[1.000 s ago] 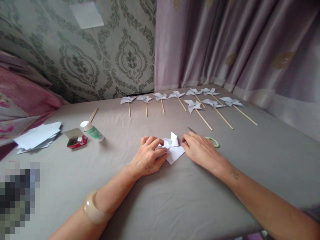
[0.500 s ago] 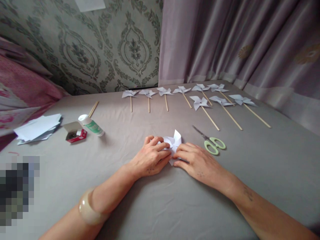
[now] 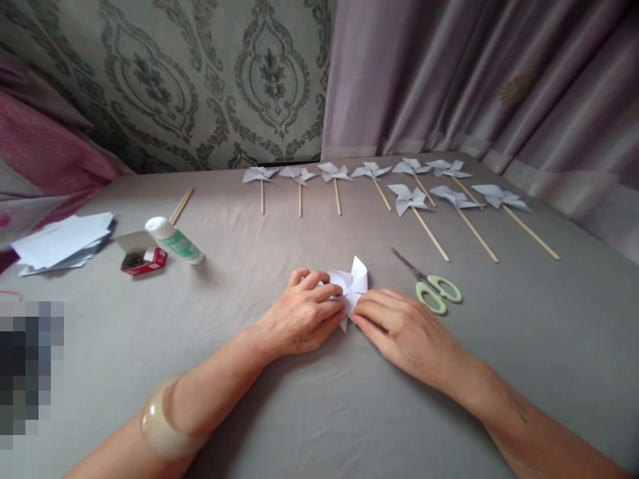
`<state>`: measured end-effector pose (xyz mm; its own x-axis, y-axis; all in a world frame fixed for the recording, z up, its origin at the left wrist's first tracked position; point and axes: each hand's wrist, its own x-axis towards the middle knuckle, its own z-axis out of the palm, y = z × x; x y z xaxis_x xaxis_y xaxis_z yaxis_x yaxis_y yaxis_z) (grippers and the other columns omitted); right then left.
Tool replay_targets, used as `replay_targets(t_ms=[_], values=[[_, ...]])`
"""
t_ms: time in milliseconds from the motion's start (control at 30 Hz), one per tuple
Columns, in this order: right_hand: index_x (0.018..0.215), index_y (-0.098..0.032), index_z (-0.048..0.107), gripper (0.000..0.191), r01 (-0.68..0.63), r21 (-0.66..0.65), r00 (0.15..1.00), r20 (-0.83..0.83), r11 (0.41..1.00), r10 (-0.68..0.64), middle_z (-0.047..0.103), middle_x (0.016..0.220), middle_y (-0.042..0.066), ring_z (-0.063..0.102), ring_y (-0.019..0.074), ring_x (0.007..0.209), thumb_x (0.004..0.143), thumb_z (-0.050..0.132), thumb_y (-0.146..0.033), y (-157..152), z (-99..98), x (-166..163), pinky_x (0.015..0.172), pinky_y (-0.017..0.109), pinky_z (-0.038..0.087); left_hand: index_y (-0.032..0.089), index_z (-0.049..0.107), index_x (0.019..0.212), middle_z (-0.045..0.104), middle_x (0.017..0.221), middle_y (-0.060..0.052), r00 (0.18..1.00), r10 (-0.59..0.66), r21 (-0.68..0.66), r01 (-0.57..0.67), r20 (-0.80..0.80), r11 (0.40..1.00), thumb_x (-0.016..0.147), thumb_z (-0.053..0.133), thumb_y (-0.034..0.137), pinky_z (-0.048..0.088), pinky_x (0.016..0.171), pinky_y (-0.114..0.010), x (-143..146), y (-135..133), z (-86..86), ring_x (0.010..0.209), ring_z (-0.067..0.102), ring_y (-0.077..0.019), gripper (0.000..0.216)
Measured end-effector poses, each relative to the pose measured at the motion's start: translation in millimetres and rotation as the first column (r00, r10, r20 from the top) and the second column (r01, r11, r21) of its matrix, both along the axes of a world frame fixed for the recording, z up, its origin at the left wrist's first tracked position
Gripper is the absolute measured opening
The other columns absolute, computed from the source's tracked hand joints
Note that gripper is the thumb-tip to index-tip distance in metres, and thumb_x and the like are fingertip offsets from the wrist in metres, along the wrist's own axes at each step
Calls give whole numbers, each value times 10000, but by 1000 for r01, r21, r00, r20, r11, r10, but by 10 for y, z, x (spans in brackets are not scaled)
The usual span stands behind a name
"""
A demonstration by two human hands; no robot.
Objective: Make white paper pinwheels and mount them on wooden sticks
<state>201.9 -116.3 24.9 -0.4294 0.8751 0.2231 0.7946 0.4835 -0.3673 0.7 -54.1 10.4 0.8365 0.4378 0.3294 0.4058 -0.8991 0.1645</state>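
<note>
A white paper pinwheel without a visible stick lies on the grey cloth in front of me, partly covered by my fingers. My left hand is closed on its left side, fingertips pressing near the centre. From the right, my right hand pinches the lower right part of the paper between thumb and fingers. Just beyond that hand lie scissors with pale green handles, blades pointing away to the left. Whatever is under my fingertips at the pinwheel's middle is hidden.
Finished-looking pinwheels on sticks lie in rows at the back right. To the left are a glue stick, an open red box of small dark pieces, a paper stack and loose wooden sticks.
The view has shifted slightly, so the table's things appear displaced. My right fingers have closed together at the pinwheel's edge, and the dark gap between them has narrowed. The left hand still holds the paper.
</note>
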Motion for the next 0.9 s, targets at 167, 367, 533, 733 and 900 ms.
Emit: replay_targets(t_ms=[167, 367, 533, 733, 900], values=[[810, -175, 644, 122, 127, -67, 980, -147, 990, -135, 664, 822, 30, 613, 183, 841, 880, 556, -128, 28, -53, -35, 783, 303, 445, 213, 682, 1049, 686, 1092, -41, 1000, -3, -13, 3, 4, 1000, 959, 457, 301, 304, 898, -406, -2, 5, -6, 1058, 504, -226, 257], [752, -189, 618, 135, 255, -84, 948, -174, 963, -266, 627, 766, 12, 590, 164, 750, 865, 552, -156, 74, -119, -67, 694, 282, 421, 210, 679, 1053, 687, 1078, -37, 1000, 6, -24, -6, 13, 1000, 959, 459, 294, 304, 896, -409, 3, -1, -4, 1056, 505, -228, 253], [727, -183, 624, 164, 336, -94, 931, -116, 937, -346, 637, 747, 22, 590, 169, 715, 874, 553, -189, 116, -144, -72, 670, 288, 403, 208, 681, 1031, 691, 1064, -44, 1000, 2, -21, -1, 14, 1000, 960, 455, 294, 304, 894, -410, 7, -1, -1, 1051, 508, -227, 252], [711, -188, 653, 166, 396, -113, 908, -101, 911, -407, 643, 693, 9, 583, 161, 655, 861, 599, -236, 156, -160, -81, 624, 281, 381, 207, 668, 1063, 691, 1056, -49, 1000, 7, -22, -6, 18, 1000, 963, 447, 298, 299, 901, -408, 7, -4, -11, 1049, 512, -225, 259], [703, -190, 662, 160, 421, -141, 896, -90, 896, -435, 649, 675, 5, 585, 158, 636, 847, 619, -246, 182, -170, -84, 611, 274, 375, 209, 665, 1050, 685, 1051, -40, 1000, 13, -27, -12, 20, 1000, 962, 448, 304, 300, 896, -400, 14, -12, 0, 1029, 514, -221, 253]])
